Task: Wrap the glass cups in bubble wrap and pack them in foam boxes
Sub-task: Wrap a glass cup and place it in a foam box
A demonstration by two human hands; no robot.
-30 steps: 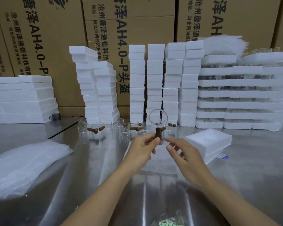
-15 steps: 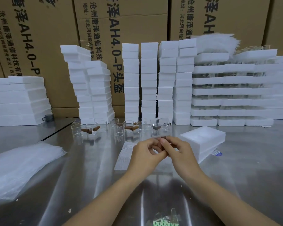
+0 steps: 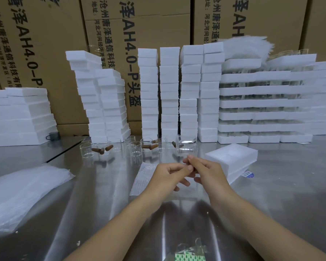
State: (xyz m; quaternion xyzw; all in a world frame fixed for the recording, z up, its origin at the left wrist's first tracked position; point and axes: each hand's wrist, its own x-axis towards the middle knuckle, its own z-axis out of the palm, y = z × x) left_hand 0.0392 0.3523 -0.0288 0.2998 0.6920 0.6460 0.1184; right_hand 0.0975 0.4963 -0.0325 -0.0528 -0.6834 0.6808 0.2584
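A clear glass cup (image 3: 186, 146) is held up over the steel table (image 3: 271, 200), in front of the row of other cups. My left hand (image 3: 167, 176) and my right hand (image 3: 210, 173) meet just below it. Their fingertips pinch its handle, which the fingers mostly hide. A sheet of bubble wrap (image 3: 142, 178) lies flat on the table under my left hand. A white foam box (image 3: 231, 158) sits closed to the right of my right hand.
Several glass cups with brown handles (image 3: 102, 148) stand in a row behind. Tall stacks of foam boxes (image 3: 168, 91) line the back against cardboard cartons. A pile of bubble wrap (image 3: 21, 194) lies at left. A tape roll (image 3: 190, 254) sits at the near edge.
My right hand has come in and joined the left at the cup's handle. The cup has turned from facing me with its mouth to a side-on view.
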